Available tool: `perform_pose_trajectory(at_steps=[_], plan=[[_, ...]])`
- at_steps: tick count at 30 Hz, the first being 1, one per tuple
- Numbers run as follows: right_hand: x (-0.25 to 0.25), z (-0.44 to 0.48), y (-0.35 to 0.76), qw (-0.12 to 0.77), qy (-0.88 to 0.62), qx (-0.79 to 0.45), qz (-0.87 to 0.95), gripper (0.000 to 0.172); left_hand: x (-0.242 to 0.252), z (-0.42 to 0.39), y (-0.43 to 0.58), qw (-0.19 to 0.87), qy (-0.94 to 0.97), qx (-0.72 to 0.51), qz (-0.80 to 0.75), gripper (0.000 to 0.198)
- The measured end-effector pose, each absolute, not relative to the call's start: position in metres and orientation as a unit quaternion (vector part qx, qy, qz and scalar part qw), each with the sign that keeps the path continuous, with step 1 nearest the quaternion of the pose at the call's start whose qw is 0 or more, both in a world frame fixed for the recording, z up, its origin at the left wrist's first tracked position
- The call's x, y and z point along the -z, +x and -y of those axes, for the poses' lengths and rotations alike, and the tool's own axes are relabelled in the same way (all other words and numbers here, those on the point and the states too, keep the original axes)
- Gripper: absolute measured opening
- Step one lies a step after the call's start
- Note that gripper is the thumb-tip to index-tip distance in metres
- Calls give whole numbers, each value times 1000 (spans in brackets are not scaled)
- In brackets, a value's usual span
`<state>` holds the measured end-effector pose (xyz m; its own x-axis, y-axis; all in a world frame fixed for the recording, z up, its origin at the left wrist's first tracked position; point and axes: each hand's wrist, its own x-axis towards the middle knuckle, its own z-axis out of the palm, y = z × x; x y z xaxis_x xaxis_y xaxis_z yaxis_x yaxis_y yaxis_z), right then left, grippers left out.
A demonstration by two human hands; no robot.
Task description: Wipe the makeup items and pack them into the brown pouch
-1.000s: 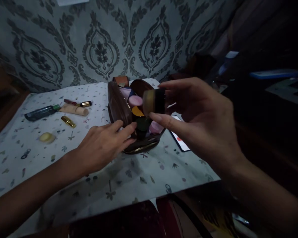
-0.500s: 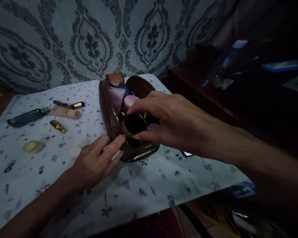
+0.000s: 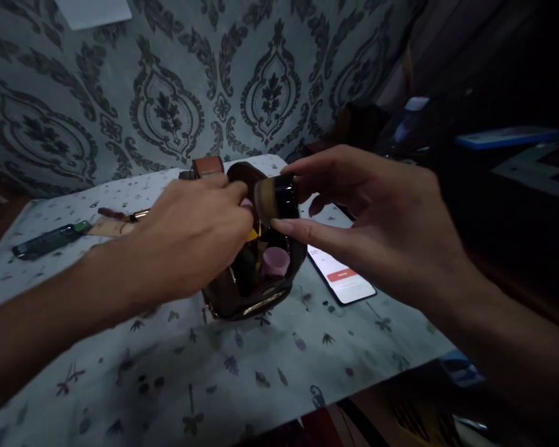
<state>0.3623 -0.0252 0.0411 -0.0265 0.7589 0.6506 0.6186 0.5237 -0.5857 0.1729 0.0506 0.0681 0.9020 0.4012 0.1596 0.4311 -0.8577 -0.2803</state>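
Note:
My right hand (image 3: 368,214) holds a small jar (image 3: 274,198) with a black lid and an amber-brown body, tilted on its side between thumb and fingers above the bag. Below it stands an unzipped brown bag (image 3: 226,303) with gold zipper teeth. My left hand (image 3: 205,230) reaches over the bag's left side, its fingers curled together. A bit of pink shows at those fingertips, but what they grip is mostly hidden. Inside the bag sit a pink round-topped item (image 3: 276,261) and a yellow piece (image 3: 253,234).
On the patterned tablecloth (image 3: 242,385) at left lie a dark green bottle (image 3: 51,241), a beige tube (image 3: 107,227) and a lipstick (image 3: 137,215). A lit phone (image 3: 347,282) lies right of the bag. Behind is a patterned wall (image 3: 168,105).
My right hand has lifted the jar out of the bag. My left hand has moved from the bag's near left edge up and over its opening. The phone is now more visible.

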Motion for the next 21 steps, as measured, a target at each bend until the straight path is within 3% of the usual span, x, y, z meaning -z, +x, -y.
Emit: perform_pose_trajectory(at_steps=[2, 4, 8, 11, 15, 21], plan=[[-40, 29, 365, 519, -486, -72, 700, 30, -76, -62, 193, 117, -971, -114, 173, 11], [-38, 33, 370, 529, -486, -69, 692, 30, -76, -70, 205, 54, -968, -196, 146, 16], [-30, 37, 380, 538, -480, -59, 691, 33, -67, -83, 214, -137, -955, -191, 182, 32], [-26, 38, 385, 543, -479, -53, 688, 36, -63, -88, 215, -253, -915, -225, 220, 30], [-26, 43, 382, 524, -493, -78, 690, 36, -61, -88, 217, -263, -901, -241, 249, 16], [-30, 41, 374, 487, -483, -100, 721, 31, -65, -88, 214, -239, -908, -245, 241, 17]])
